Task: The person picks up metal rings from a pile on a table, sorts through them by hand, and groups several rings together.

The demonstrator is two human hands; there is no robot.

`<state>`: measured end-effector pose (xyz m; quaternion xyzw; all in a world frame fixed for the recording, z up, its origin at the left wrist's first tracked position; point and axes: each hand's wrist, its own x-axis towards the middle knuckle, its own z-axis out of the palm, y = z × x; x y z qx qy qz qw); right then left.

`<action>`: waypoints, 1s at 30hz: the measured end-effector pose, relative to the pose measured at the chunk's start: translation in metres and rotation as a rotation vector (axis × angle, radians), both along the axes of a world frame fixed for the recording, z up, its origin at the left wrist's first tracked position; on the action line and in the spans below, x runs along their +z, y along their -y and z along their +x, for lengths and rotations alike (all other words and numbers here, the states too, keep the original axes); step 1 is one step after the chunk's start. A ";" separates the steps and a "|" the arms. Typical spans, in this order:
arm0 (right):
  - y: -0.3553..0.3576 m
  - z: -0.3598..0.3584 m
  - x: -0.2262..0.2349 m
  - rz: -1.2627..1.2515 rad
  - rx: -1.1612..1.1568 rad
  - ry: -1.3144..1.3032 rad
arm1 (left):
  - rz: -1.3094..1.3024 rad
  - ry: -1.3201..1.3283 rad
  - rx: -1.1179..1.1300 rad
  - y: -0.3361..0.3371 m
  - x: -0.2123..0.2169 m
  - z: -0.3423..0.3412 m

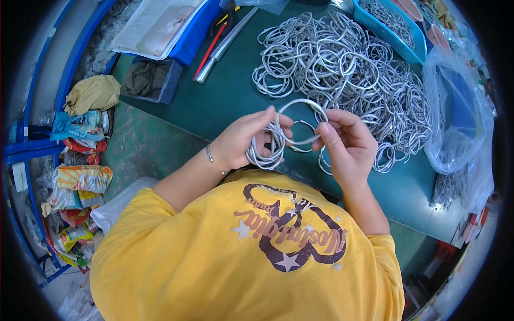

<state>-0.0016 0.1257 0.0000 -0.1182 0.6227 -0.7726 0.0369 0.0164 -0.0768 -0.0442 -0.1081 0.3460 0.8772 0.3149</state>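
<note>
My left hand (243, 142) was closed around a bundle of grey cable loops (266, 152), the fingers curled over the top of the stack and the loops hanging from my palm just above the near edge of the green table (225, 96). A thin bracelet (209, 153) sat on that wrist. My right hand (345, 144) was pinched shut on a single grey cable ring (302, 104), thumb and forefinger gripping its right side where it curved back down. That ring stood up between my two hands, its left end reaching the bundle in my left hand, so both hands were touching the same run of cable. A smaller loop lay within it, close to my right thumb.

Just beyond my hands, farther across the table, lay a large pile of the same grey cable rings (342, 64), tangled and overlapping, spreading toward my right. A blue plastic tray (383, 27) with more grey pieces in it sat at the far edge, touching the pile. To my right a clear plastic bag (460, 117) stood slumped on the table. On the far left of the table lay a red pen (210, 51) beside a silver tube (225, 45). I wore a yellow shirt (214, 257).
</note>
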 end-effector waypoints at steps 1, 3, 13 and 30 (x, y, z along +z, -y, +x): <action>0.000 -0.003 0.002 0.124 0.040 -0.147 | 0.154 0.076 -0.009 0.000 -0.007 -0.002; 0.000 -0.008 0.010 0.350 0.112 -0.443 | 0.344 0.122 0.002 -0.002 -0.001 -0.003; -0.019 0.000 -0.034 1.064 0.315 -0.589 | 0.449 0.083 0.179 0.017 -0.011 0.004; -0.028 0.004 -0.025 0.403 0.035 -0.244 | 0.168 0.056 0.053 0.006 -0.005 0.004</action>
